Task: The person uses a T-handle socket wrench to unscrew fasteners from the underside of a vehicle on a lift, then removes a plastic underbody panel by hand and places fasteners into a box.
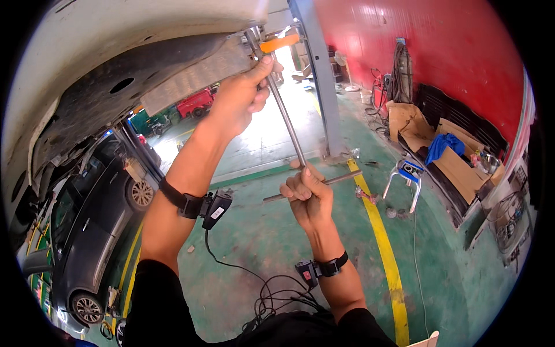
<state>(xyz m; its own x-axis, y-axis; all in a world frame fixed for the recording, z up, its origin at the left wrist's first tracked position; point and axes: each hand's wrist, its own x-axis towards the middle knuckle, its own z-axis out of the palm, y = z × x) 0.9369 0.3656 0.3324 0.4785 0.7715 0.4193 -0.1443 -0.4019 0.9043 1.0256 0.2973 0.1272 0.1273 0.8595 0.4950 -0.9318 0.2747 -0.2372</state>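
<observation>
From the head camera, looking up under a raised white car (115, 34), the left hand (243, 95) is closed around the upper part of a long steel T-handle wrench (287, 124), thumb and fingers wrapped on the shaft just below where its tip meets the underbody beside an orange piece (279, 42). The right hand (307, 196) is curled shut on the crossbar (335, 180) at the lower end of the same tool, knuckles toward the camera. The shaft runs on a slant from the underside down to that bar. Whether the socket end is fully seated on its fastener cannot be told; the tip is small and partly hidden by the thumb.

To do this turning well, as I judge it, the upper hand should only steady the shaft and keep it in line with the fastener, while the lower hand supplies the twist through the bar. Any sideways lean risks the tip slipping off.

Below lie a green floor (248, 231) with a yellow line (384, 243), a white stool (404, 176), a dark car (87, 231) and a red wall (439, 46).
</observation>
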